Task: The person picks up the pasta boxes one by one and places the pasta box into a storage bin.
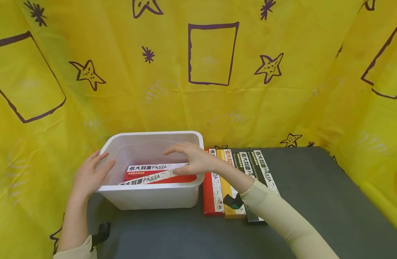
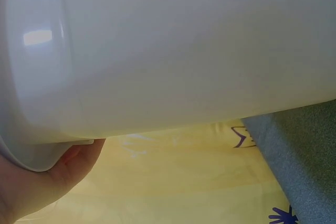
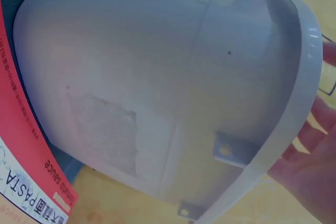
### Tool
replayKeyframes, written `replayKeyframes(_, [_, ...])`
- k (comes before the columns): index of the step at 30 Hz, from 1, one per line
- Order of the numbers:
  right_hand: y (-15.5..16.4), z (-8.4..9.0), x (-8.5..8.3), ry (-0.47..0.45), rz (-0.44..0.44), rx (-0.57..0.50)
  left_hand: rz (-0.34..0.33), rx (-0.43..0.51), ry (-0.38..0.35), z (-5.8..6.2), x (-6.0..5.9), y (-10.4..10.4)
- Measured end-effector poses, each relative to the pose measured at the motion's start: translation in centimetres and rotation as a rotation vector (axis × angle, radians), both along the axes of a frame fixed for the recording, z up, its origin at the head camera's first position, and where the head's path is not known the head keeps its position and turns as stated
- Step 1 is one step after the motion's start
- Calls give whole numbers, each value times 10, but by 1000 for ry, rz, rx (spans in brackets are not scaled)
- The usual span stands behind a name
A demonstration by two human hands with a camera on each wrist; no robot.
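A white plastic bin (image 1: 146, 189) stands on the dark grey table top (image 1: 315, 201). Red pasta boxes (image 1: 153, 173) lie flat inside it. My left hand (image 1: 104, 160) rests with fairly straight fingers against the bin's left rim. The left wrist view shows only the bin wall (image 2: 184, 51) and my palm (image 2: 37, 187) under the rim. My right hand (image 1: 172, 162) hovers over the bin's right side just above the boxes, fingers spread and relaxed, holding nothing. In the right wrist view, the bin's inside (image 3: 157, 77) fills the frame, with a red pasta box (image 3: 26, 145) at the left edge.
Just right of the bin lies a row of pasta boxes: red (image 1: 211, 196), yellow (image 1: 230, 190) and two black ones (image 1: 260, 167). A yellow cloth with purple stars and rectangles (image 1: 211, 90) walls in the back and both sides.
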State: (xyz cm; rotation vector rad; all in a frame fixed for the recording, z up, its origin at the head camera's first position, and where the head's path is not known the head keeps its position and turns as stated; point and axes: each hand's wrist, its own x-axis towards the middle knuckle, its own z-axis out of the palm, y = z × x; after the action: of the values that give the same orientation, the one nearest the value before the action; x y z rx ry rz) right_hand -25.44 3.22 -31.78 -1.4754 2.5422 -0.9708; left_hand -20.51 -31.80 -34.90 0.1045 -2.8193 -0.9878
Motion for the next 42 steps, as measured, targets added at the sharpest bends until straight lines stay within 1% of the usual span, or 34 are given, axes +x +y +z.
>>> replayKeyframes(3, [5,-2,3,26,-32,-22,-2,-2,13,-2,1,-1])
replayKeyframes(6, [15,-6,7,36,-73,-89,-9,-8,34,-4,1,-1])
replayKeyframes(8, [24,-9,10,22,-114,-141,-14,-12,47,-4,1,-2])
replayKeyframes(11, [40,-14,17,-40,-184,-211,-22,-15,56,-3,1,-3])
replayKeyframes(16, [64,-27,27,-216,-295,-330,-22,-14,48,-1,1,-4])
replayKeyframes(18, [74,-32,30,-261,-331,-356,-22,-16,42,-1,1,-5])
replayKeyframes(22, [90,-41,35,-322,-392,-354,-21,-17,36,0,1,-5])
replayKeyframes(29, [110,-55,42,-407,-410,-353,-20,-32,31,-3,-1,-7])
replayKeyframes(36, [129,-72,47,-423,-459,-317,-25,-44,35,-4,-1,-4])
replayKeyframes(42, [149,-87,51,-442,-520,-319,-21,-30,35,-4,-2,-2])
